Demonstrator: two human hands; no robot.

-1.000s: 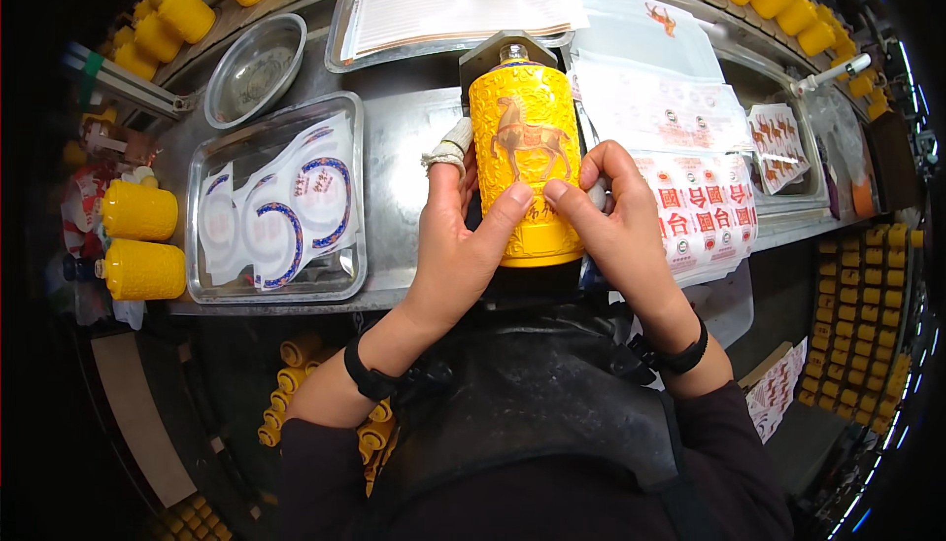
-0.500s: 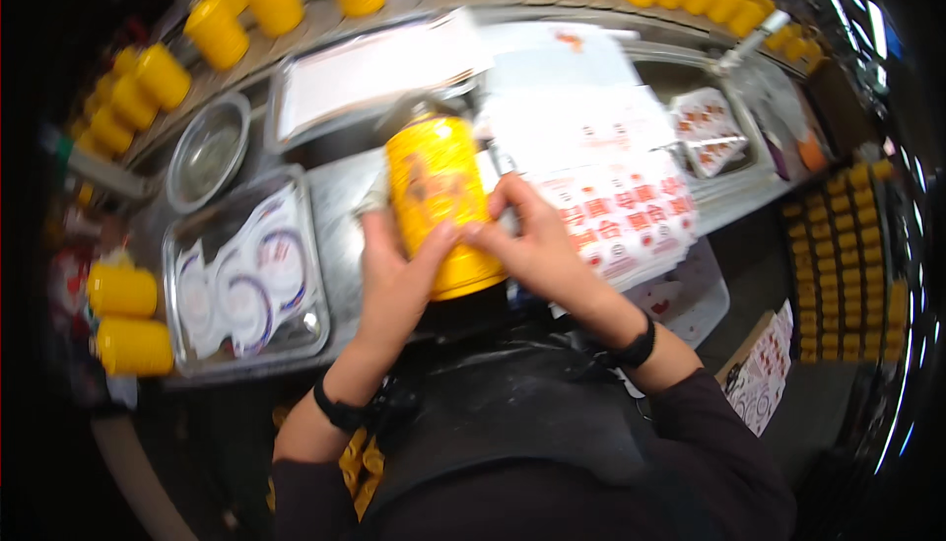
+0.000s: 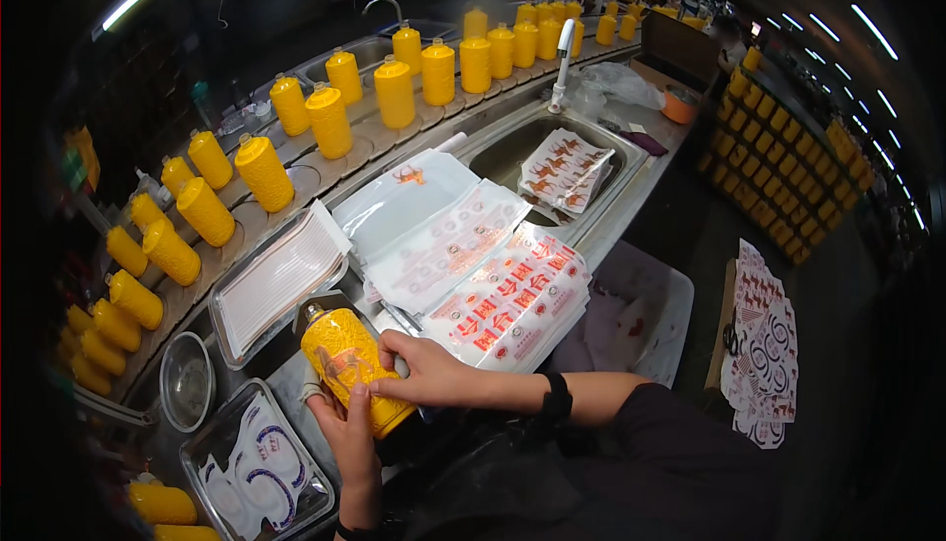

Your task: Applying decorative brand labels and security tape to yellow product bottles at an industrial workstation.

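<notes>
A yellow embossed bottle point(image 3: 335, 336) with a glass neck is held tilted in front of me, over the metal worktop. A brown and orange decal picture point(image 3: 347, 368) lies on its side. My left hand point(image 3: 347, 435) is closed around the bottle's lower left side, thumb on its front. A pale scrap, perhaps cloth, shows by the left fingertips. From the right, my right hand point(image 3: 432, 369) grips the bottle's right side, its thumb pressed near the left thumb. Just beyond it lie stacked sheets with red print point(image 3: 512, 300) and paler decal sheets point(image 3: 443, 245).
Yellow bottles point(image 3: 394, 95) line a curved conveyor point(image 3: 340, 169) at the back. A tray of striped sheets point(image 3: 281, 280), a metal bowl point(image 3: 187, 383) and a clear tray of purple-edged decals point(image 3: 258, 472) stand left. A sink point(image 3: 507, 152) with decal sheets is far right.
The view has swung up and to the right, bringing the conveyor and racks into sight. Both hands still hold the bottle, which now leans more; the right hand has shifted along its side.
</notes>
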